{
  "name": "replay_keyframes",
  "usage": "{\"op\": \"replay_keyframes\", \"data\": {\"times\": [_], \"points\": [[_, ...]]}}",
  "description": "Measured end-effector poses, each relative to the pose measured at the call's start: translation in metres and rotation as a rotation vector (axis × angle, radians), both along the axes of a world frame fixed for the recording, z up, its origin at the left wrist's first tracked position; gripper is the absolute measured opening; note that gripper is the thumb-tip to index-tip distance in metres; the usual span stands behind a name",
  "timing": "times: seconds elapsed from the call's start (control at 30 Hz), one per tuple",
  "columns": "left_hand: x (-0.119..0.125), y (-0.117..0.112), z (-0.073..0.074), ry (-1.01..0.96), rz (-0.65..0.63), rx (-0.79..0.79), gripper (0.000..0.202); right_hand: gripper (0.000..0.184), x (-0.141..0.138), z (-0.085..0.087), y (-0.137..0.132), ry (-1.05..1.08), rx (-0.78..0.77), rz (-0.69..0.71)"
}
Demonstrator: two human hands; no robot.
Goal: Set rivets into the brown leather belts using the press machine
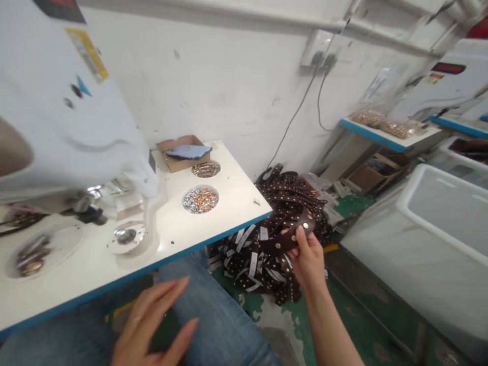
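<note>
Two hands apart: right hand (308,262) pinches a dark-brown studded leather strap (285,240) running toward two o'clock; left hand (150,323) open, empty.

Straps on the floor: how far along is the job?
Done: a heap of studded straps looks finished, though I can't check each one. In hand: the right hand holds one strap; the left hand is empty and open. Left: the bowl of metal rings still looks full.
</note>
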State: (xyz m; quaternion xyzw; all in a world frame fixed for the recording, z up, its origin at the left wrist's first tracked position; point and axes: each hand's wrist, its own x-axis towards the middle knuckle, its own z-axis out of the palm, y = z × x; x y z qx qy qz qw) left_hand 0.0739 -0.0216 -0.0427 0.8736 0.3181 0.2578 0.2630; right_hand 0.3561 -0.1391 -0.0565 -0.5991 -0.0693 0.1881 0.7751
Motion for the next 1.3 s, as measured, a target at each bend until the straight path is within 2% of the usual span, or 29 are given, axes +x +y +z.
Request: {"op": "replay_keyframes", "data": {"times": [0.07, 0.13, 0.17, 0.23, 0.3, 0.33, 0.37, 0.43, 0.5, 0.53, 0.63, 0.7, 0.73, 0.83, 0.9, 0.97, 1.03, 1.1, 1.17, 1.3], "points": [[0.032, -0.010, 0.016, -0.050, -0.176, -0.033, 0.063, 0.045, -0.017, 0.033, -0.007, -0.022, 0.141, 0.065], [0.069, -0.014, 0.023, -0.078, -0.333, -0.131, 0.075, 0.043, -0.030, 0.055, -0.010, -0.053, 0.196, 0.151], [0.085, -0.014, 0.023, -0.064, -0.422, -0.202, 0.070, 0.043, -0.034, 0.061, -0.011, -0.071, 0.206, 0.201], [0.105, -0.014, 0.020, 0.024, -0.604, -0.412, 0.042, 0.043, -0.038, 0.065, -0.012, -0.095, 0.204, 0.270], [0.108, -0.016, 0.017, 0.142, -0.676, -0.551, 0.027, 0.043, -0.040, 0.058, -0.014, -0.066, 0.204, 0.252], [0.104, -0.018, 0.016, 0.183, -0.632, -0.520, 0.027, 0.041, -0.041, 0.052, -0.015, -0.023, 0.221, 0.215], [0.097, -0.019, 0.018, 0.205, -0.540, -0.418, 0.028, 0.039, -0.045, 0.043, -0.016, 0.041, 0.251, 0.177], [0.078, -0.021, 0.024, 0.181, -0.288, -0.102, 0.036, 0.037, -0.058, 0.023, -0.017, 0.231, 0.329, 0.173], [0.059, -0.021, 0.035, 0.090, -0.091, 0.171, 0.042, 0.039, -0.082, 0.004, -0.015, 0.490, 0.380, 0.309], [0.051, -0.020, 0.040, 0.038, -0.036, 0.280, 0.040, 0.042, -0.096, -0.002, -0.011, 0.634, 0.387, 0.414], [0.028, -0.020, 0.053, -0.064, 0.017, 0.543, 0.030, 0.050, -0.137, -0.004, 0.008, 1.010, 0.393, 0.734], [0.014, -0.022, 0.059, -0.069, -0.002, 0.593, 0.025, 0.045, -0.154, 0.008, 0.027, 1.124, 0.403, 0.838], [0.007, -0.024, 0.061, -0.067, -0.014, 0.577, 0.023, 0.040, -0.159, 0.015, 0.037, 1.129, 0.414, 0.836], [-0.017, -0.028, 0.066, -0.032, -0.009, 0.475, 0.027, 0.037, -0.169, 0.033, 0.061, 1.007, 0.449, 0.761], [-0.033, -0.028, 0.066, 0.022, 0.001, 0.416, 0.037, 0.037, -0.176, 0.036, 0.066, 0.870, 0.413, 0.798], [-0.048, -0.024, 0.065, 0.074, 0.014, 0.351, 0.048, 0.030, -0.182, 0.035, 0.061, 0.666, 0.314, 0.852], [-0.061, -0.017, 0.063, 0.106, 0.029, 0.263, 0.057, 0.024, -0.182, 0.035, 0.054, 0.352, 0.221, 0.818], [-0.071, -0.005, 0.061, 0.119, 0.042, 0.202, 0.058, 0.020, -0.176, 0.040, 0.053, 0.005, 0.145, 0.746], [-0.076, 0.012, 0.061, 0.121, 0.048, 0.176, 0.053, 0.019, -0.165, 0.048, 0.065, -0.266, 0.091, 0.723], [-0.071, 0.059, 0.066, 0.139, 0.082, 0.127, 0.050, 0.020, -0.141, 0.060, 0.117, -0.515, 0.074, 0.769]]}}
